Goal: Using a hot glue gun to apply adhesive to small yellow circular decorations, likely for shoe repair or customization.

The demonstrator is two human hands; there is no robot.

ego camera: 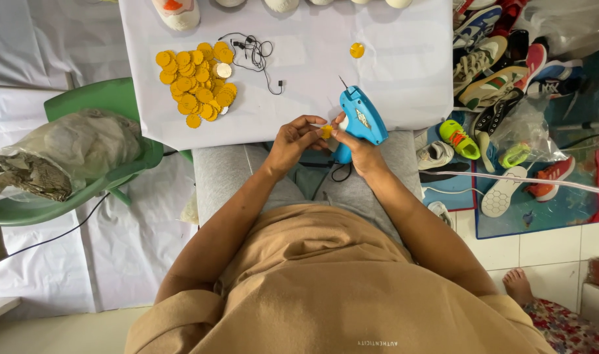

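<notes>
A: Blue plastic, that tool in the right hand, shaped like a pistol with a thin needle at its tip pointing toward eleven o'clock.

B: How is it held?

A: The right hand is wrapped around the grip from below, fingers clenched on the handle, with the body of the tool lying over the near edge of the white table.

B: And the left hand?

A: Its fingertips pinch a small yellow disc, pressed right against the side of the tool. The thumb of the right hand touches the disc too, so both hands meet there, just past the table's near edge, above the lap.

B: Any more discs?

A: A heap of yellow discs lies on the table at about ten o'clock from the hands, well apart from them. One silvery disc rests on the heap's right side. A single yellow disc lies alone at twelve o'clock, beyond the needle.

B: What else is around?

A: A black cord coils on the table just right of the heap. A green chair at nine o'clock carries a crumpled bag. A pile of shoes covers the floor at two to three o'clock.
</notes>
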